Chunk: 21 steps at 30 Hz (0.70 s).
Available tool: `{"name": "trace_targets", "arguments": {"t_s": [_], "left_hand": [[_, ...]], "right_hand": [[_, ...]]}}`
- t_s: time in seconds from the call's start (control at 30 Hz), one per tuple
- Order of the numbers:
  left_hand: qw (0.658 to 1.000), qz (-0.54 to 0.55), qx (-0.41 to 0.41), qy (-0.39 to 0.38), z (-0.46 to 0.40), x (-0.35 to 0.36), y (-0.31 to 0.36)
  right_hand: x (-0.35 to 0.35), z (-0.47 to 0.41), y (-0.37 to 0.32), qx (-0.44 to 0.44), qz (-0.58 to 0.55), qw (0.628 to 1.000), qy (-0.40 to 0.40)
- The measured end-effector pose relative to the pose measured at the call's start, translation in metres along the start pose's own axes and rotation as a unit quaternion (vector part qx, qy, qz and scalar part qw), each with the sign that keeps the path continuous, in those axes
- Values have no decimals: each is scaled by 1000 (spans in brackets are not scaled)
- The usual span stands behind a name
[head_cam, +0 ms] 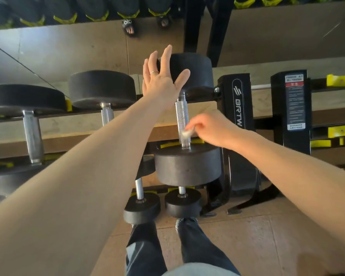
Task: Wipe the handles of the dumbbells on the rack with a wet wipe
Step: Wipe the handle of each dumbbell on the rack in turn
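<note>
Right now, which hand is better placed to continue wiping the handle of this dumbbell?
The right hand. It pinches the wet wipe against the knurled handle. The left hand is open, fingers spread by the far weight head, holding no wipe.

We see the right hand (209, 127) pinching a white wet wipe (188, 133) against the knurled handle (182, 120) of a dumbbell on the rack (237, 108). The left hand (163, 76) lies flat on that dumbbell's far head (195, 70), fingers (165, 56) straight.

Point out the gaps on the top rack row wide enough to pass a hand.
Free: between the middle knurled steel handle and the handle being wiped, though the left forearm crosses there; also between the far-left smooth handle and the middle one. Crowded: right hand with white wipe beside the black upright.
</note>
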<state>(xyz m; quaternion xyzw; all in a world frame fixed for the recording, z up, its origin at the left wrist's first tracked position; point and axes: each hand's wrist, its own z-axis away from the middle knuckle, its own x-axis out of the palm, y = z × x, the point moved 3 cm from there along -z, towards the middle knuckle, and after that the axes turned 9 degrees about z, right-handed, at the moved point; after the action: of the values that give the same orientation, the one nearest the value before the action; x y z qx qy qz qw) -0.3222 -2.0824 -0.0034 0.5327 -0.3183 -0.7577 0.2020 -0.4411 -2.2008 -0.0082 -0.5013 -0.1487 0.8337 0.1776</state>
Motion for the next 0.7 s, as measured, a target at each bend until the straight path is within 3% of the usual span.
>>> {"name": "trace_targets", "arguments": {"t_s": [0.07, 0.17, 0.27, 0.37, 0.43, 0.5, 0.53, 0.6, 0.7], "left_hand": [[1000, 4, 6, 15, 1, 1, 0], [1000, 8, 15, 25, 1, 3, -1], [999, 6, 14, 30, 0, 3, -2], [999, 0, 17, 34, 1, 3, -1], [999, -1, 17, 36, 1, 2, -1], [999, -3, 15, 36, 2, 1, -1], [999, -3, 16, 34, 2, 2, -1], [999, 2, 18, 32, 3, 1, 0], [999, 3, 19, 34, 2, 1, -1]], "right_hand": [[-1, -1, 15, 144, -56, 985, 80], [19, -5, 4, 262, -75, 961, -40], [21, -9, -6, 270, -133, 948, -104], [11, -8, 1, 270, -235, 931, -80], [7, -12, -8, 219, -297, 928, -37], [8, -18, -27, 80, -159, 984, 5], [14, -18, -37, -4, -64, 998, -5], [31, -17, -45, -117, 97, 984, -93], [33, -16, -36, -138, 186, 956, -178]]}}
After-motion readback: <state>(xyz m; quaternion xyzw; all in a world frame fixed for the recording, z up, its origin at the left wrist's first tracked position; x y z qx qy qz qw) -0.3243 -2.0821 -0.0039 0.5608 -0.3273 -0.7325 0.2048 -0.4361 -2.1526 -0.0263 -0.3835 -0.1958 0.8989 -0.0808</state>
